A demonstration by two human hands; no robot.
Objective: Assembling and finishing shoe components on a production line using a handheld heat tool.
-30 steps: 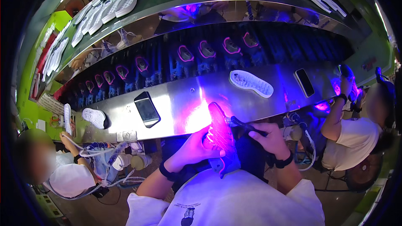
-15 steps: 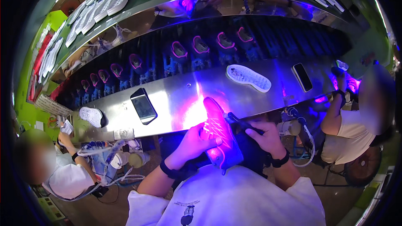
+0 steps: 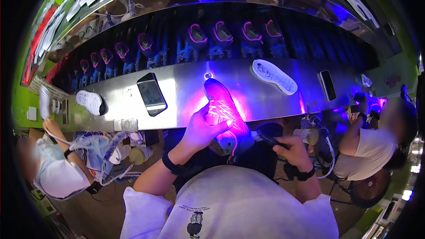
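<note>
My left hand (image 3: 198, 132) grips a shoe (image 3: 232, 128) from its left side, thumb across the laces. The shoe's toe points away from me over the metal table edge, and its upper glows pink and purple under the light. In my right hand (image 3: 294, 151) is a slim black-handled tool that looks like a brush (image 3: 267, 138). Its tip is close to the right side of the shoe near the heel; whether it touches I cannot tell. A white shoe sole (image 3: 275, 77) lies on the table beyond, to the right of the shoe.
Behind the metal table (image 3: 186, 84), a dark conveyor carries a row of shoes (image 3: 198, 33). Phones (image 3: 152, 94) (image 3: 327, 85) and another sole (image 3: 89, 102) lie on the table. Co-workers sit at left (image 3: 62, 168) and right (image 3: 372, 144). White pots (image 3: 305, 136) hang below the edge.
The view has shifted. The shoe has moved slightly farther over the table. The brush has slid back along its right side toward the heel. The left co-worker's hand has raised a white sole.
</note>
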